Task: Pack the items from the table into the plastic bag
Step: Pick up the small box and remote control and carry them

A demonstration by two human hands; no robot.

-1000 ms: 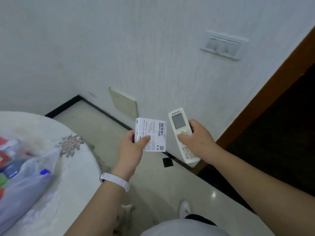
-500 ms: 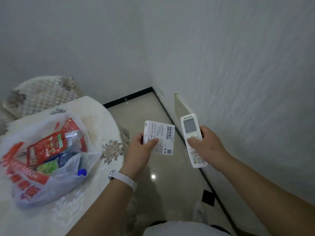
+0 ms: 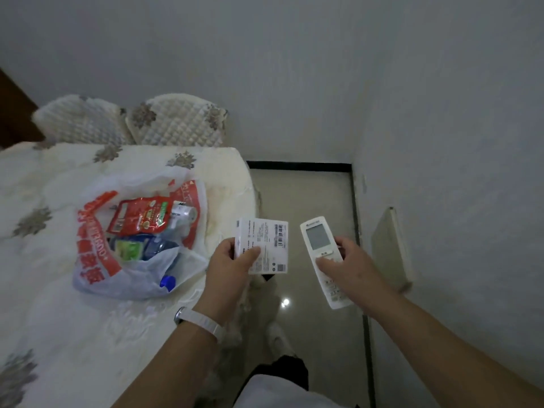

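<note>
My left hand (image 3: 232, 266) grips a small white box (image 3: 266, 245) with a barcode label, held over the floor just right of the table edge. My right hand (image 3: 350, 266) holds a white remote control (image 3: 321, 254) with a grey screen, thumb on its buttons. The plastic bag (image 3: 132, 240), translucent white with red print, lies on the table to the left of my hands. Inside it I see a red pouch (image 3: 138, 214), a green packet and a bottle with a blue cap (image 3: 167, 281).
The table (image 3: 59, 319) wears a cream embroidered cloth. Two quilted chair backs (image 3: 176, 122) stand behind it against the wall. A glossy tiled floor (image 3: 303, 201) runs between table and right wall, where a flat panel (image 3: 391, 248) leans. My shoe shows below.
The view has swung left from the wall and door toward the table, bringing the whole bag into sight. Both hands keep their grip on the box and the remote.
</note>
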